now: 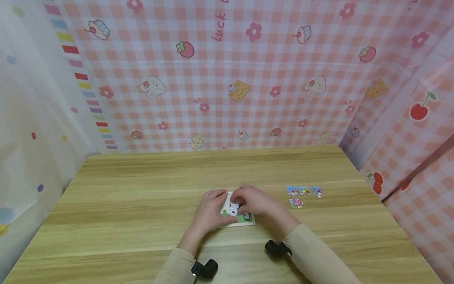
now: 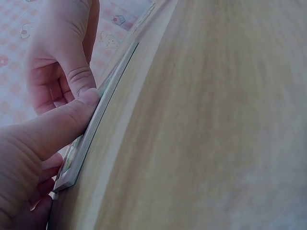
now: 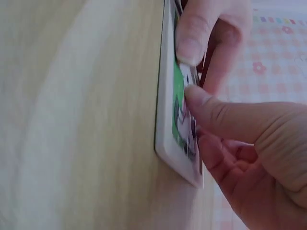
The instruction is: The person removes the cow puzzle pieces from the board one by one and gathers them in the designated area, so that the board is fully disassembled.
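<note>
A small jigsaw board [image 1: 229, 195] with a pale frame lies flat on the table. A black-and-white animal shows on its filled part, above a green strip [image 3: 178, 76]. My left hand [image 1: 209, 211] holds the board from the left, its thumb lying on the near rim and its fingers at the left edge. Over the board's right half, my right hand [image 1: 253, 200] pinches a puzzle piece with bent fingers and thumb; the fingers mostly hide this piece. In the right wrist view the right thumb [image 3: 204, 101] touches the picture close to the left thumb [image 3: 191, 45].
Several loose puzzle pieces [image 1: 304, 191] lie to the right of the board, a pink figure piece [image 1: 296, 202] nearest me. The wooden table [image 1: 124, 205] ends at a checked curtain [image 1: 213, 114] behind. Black wrist cameras [image 1: 205, 269] sit on both forearms.
</note>
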Motion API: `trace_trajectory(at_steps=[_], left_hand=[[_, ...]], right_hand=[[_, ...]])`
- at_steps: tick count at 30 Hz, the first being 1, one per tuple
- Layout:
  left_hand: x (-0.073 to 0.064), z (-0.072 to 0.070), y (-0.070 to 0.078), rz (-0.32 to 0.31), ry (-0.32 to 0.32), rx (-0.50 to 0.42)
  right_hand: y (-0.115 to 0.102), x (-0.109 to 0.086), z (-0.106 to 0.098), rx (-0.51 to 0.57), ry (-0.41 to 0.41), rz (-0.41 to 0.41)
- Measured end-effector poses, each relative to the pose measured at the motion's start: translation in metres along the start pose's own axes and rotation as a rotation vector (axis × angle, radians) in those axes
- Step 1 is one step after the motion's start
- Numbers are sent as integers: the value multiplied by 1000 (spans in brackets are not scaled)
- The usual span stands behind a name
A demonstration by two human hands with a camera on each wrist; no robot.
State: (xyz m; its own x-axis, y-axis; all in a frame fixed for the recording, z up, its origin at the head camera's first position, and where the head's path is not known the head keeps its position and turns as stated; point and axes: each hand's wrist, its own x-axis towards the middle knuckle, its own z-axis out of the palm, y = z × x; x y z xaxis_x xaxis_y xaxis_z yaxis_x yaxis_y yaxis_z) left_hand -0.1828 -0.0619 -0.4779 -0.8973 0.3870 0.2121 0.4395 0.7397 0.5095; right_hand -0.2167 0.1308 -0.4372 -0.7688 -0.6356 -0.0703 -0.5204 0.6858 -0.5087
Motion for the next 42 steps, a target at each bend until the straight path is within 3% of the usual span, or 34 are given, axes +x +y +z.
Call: trace_trajectory(at_steps=[3, 9, 28, 42], left_hand=[[0, 0, 1, -4, -7, -5], [0, -1, 2, 10, -3, 6], [0, -2, 0, 15, 2, -2], [-2, -3, 2, 0, -9, -5]], right_hand=[[-4, -2, 3, 0, 21, 47], [-9, -5, 5, 8, 70, 60], [-11, 0, 6, 18, 70, 96], [-7, -3, 10, 162, 114, 89]])
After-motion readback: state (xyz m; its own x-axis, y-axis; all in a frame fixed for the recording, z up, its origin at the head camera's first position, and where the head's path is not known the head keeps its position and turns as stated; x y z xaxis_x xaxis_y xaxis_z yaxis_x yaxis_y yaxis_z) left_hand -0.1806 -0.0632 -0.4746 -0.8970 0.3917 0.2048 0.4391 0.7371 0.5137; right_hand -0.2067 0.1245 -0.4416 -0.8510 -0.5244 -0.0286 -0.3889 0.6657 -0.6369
